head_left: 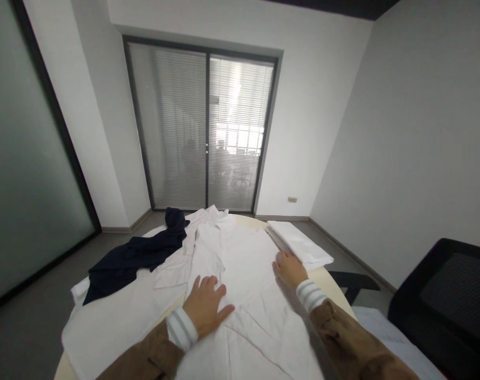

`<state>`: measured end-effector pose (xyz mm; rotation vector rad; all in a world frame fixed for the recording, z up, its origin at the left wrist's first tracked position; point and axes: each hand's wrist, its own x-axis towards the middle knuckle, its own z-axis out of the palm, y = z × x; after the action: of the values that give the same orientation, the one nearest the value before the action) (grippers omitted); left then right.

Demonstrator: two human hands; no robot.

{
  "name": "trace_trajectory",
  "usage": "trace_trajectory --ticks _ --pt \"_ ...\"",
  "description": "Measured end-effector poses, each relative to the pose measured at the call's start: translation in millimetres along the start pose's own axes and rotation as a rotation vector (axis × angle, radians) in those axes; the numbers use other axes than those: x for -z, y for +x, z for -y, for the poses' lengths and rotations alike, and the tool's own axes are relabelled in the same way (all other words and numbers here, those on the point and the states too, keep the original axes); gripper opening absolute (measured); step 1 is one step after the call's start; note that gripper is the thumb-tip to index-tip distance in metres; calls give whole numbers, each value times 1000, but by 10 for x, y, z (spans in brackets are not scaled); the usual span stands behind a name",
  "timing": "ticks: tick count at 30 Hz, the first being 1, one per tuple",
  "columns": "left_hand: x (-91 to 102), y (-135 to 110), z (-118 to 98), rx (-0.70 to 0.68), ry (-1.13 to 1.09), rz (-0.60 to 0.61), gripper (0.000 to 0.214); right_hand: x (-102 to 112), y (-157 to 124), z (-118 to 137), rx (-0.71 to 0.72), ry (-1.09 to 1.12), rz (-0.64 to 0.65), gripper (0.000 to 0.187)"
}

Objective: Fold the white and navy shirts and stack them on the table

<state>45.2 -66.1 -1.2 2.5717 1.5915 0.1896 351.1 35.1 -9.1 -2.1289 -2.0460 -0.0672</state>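
Note:
A white shirt [251, 258] lies spread out on a pale table, its cloth lightly creased. My left hand [207, 306] rests on the shirt with fingers spread and the thumb pointing right. At the shirt's right edge is my right hand [290, 270], palm down with its fingers apart and slightly bent, touching the cloth. Just beyond it sits a folded white cloth [299, 241] on the table's right side. On the left, a dark navy garment [139, 256] lies crumpled over another white garment [109, 330].
The rounded table edge [337, 290] shows at the right. A black mesh chair [445, 295] stands there, with a pale item [390, 335] beside it. Ahead is a glass partition with blinds [204, 132]; a frosted glass panel [26, 158] is at the left.

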Motion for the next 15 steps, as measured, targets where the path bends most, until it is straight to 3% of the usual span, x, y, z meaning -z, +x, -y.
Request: trace_trajectory --ticks 3,7,11,15 --pt "-116 85 50 -58 -31 -104 48 -39 9 53 -53 -26 -19 29" --pt "-230 142 133 -74 -90 -37 69 -90 92 162 -105 -43 -47 39" --pt "-181 158 165 -63 -99 42 76 -51 224 175 -97 63 -51 55" --pt "-125 185 187 -55 -108 18 72 73 384 131 -41 223 -5 48"
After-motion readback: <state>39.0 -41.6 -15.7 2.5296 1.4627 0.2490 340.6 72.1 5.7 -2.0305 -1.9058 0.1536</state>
